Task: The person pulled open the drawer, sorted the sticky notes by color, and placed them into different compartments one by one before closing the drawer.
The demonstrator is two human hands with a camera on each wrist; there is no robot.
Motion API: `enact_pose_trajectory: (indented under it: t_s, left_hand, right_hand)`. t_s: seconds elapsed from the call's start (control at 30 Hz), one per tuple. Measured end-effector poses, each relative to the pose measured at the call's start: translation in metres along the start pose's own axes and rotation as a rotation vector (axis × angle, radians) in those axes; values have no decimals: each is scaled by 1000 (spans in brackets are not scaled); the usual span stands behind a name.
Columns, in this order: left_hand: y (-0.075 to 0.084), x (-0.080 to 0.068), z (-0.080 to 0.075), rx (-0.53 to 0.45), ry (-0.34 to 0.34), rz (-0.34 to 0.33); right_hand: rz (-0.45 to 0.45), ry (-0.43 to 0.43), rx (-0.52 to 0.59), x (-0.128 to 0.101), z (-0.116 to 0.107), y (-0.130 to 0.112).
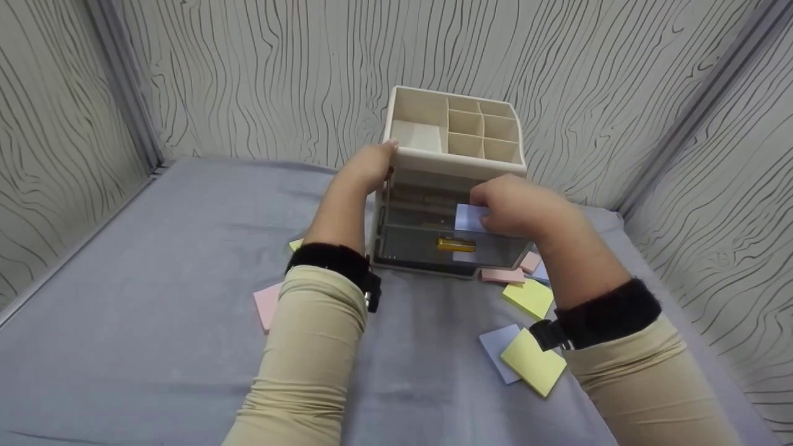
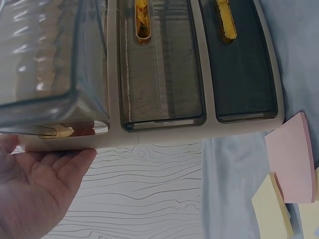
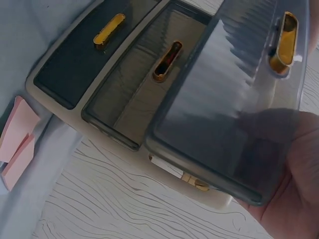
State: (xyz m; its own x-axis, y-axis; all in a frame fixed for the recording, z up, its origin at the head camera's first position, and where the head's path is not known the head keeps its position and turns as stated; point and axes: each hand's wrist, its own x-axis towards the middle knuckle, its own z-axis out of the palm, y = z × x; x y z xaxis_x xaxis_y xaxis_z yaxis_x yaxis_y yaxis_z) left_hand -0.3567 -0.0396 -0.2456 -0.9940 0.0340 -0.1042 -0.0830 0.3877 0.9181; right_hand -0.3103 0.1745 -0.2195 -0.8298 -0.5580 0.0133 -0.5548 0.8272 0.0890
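Observation:
A cream desktop organizer [image 1: 461, 160] with smoky see-through drawers stands on the cloth, its top drawer [image 1: 409, 244] pulled out toward me. My left hand [image 1: 370, 166] grips the organizer's left side near the upper front corner, thumb at the top rim. In the left wrist view the fingers of that hand [image 2: 45, 186] lie along the side wall. Reaching into the drawer, my right hand [image 1: 520, 204] pinches a blue sticky note pad [image 1: 469, 218]. Through the clear drawer front [image 3: 209, 114] in the right wrist view, part of this hand [image 3: 294, 164] shows dimly; the pad is hidden there.
Yellow pads [image 1: 534, 362] and a blue pad [image 1: 499, 347] lie on the cloth at front right. More pads, including a pink one [image 1: 503, 275], lie by the organizer's right foot. Another pink pad [image 1: 266, 305] is beside my left sleeve. Patterned walls [image 1: 279, 74] stand behind.

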Motion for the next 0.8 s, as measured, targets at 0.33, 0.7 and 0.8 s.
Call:
enact_pose_trajectory:
  t_s: [0.33,0.7,0.8]
  left_hand:
    - [1,0,0,9,-13,5]
    - [0,2,1,38,-8,12]
    - [-1,4,1,47,-16,26]
  right_hand:
    - [10,11,-40,6,7,1]
    - [21,-15,-67,11,12,1]
    - [25,-18,-56,12,13,1]
